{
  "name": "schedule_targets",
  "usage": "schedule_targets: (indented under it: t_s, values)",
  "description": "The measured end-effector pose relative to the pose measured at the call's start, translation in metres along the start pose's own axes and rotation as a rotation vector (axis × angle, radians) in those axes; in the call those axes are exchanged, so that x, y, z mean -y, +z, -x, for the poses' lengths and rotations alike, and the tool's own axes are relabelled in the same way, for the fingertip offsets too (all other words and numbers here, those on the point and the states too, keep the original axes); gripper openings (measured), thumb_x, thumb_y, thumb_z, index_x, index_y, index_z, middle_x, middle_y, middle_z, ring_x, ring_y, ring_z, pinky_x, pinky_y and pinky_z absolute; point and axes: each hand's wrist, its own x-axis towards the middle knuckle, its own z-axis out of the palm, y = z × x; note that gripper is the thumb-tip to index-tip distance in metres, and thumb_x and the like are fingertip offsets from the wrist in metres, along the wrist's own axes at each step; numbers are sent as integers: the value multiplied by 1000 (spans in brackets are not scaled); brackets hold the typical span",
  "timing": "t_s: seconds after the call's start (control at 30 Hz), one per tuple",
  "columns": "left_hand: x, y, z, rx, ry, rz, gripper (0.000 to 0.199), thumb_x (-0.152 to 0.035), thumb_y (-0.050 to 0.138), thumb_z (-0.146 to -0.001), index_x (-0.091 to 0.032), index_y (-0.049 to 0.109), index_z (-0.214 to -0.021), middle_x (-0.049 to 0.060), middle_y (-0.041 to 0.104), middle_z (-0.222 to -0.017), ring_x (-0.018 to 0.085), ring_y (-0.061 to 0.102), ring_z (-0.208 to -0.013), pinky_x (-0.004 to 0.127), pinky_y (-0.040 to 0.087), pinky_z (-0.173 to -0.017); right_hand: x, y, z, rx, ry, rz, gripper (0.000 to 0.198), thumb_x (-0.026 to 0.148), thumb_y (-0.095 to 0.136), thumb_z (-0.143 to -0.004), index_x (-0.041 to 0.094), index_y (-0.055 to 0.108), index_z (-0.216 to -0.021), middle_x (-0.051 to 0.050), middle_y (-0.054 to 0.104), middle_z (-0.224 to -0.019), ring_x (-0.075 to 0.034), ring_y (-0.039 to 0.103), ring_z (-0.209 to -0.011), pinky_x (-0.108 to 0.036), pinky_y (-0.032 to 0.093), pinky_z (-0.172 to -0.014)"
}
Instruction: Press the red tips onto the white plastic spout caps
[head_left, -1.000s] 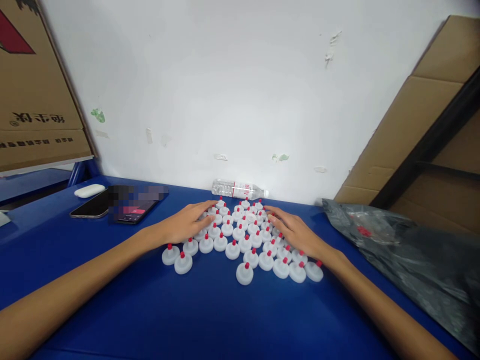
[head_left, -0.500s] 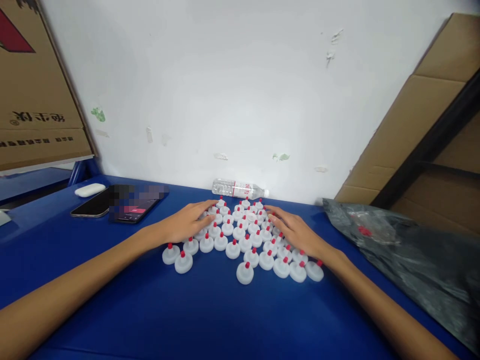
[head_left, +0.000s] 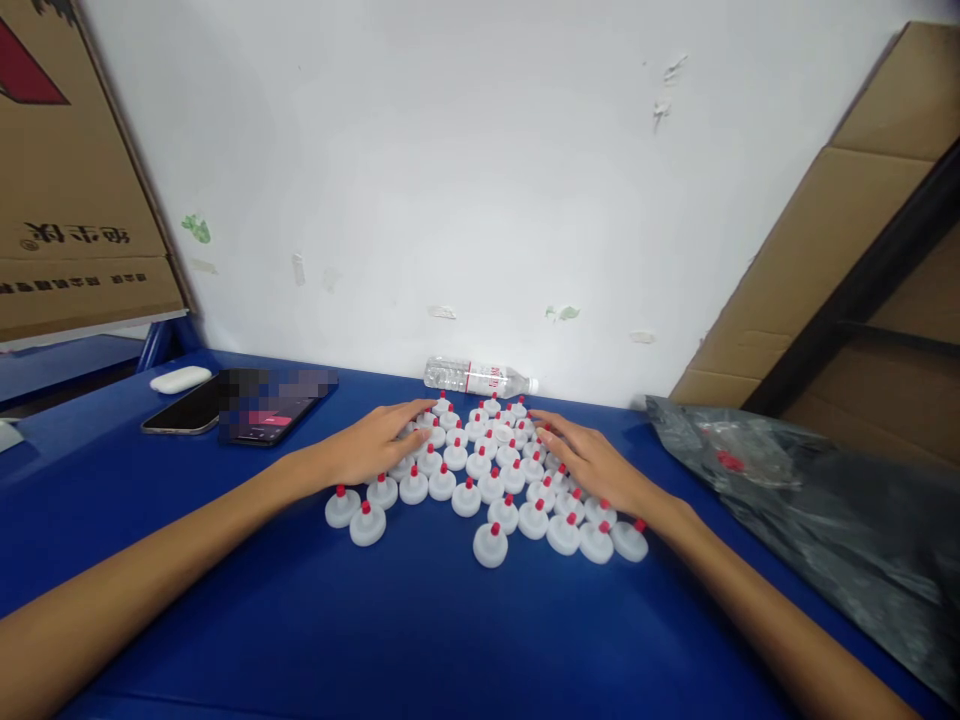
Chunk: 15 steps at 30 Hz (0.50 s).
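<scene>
Many round white plastic caps with red nozzle tips stand upright in a loose cluster on the blue table. My left hand rests along the cluster's left side, fingers stretched forward and thumb apart, touching or just over some caps. On the opposite side my right hand lies in the same way, its fingers and thumb parted at the caps' edge. Neither hand grips a cap. Some caps are partly hidden under both hands.
A clear plastic bottle lies on its side against the white wall. Two phones and a white case are at the left. A dark grey plastic bag covers the right side. Cardboard stands at the left, with more cardboard at right.
</scene>
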Motion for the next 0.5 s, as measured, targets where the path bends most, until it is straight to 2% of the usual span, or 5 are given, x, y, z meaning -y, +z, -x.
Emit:
schedule_targets:
  t_s: [0.5]
  values:
    - [3, 1, 0, 8, 0, 1, 68, -62, 27, -101, -20, 33, -155, 8, 39, -159, 32, 41, -143, 46, 36, -116, -5, 1, 0, 1, -15, 2, 51, 57, 30, -103, 33, 44, -146, -4, 59, -144, -28, 55, -131, -48, 43, -108]
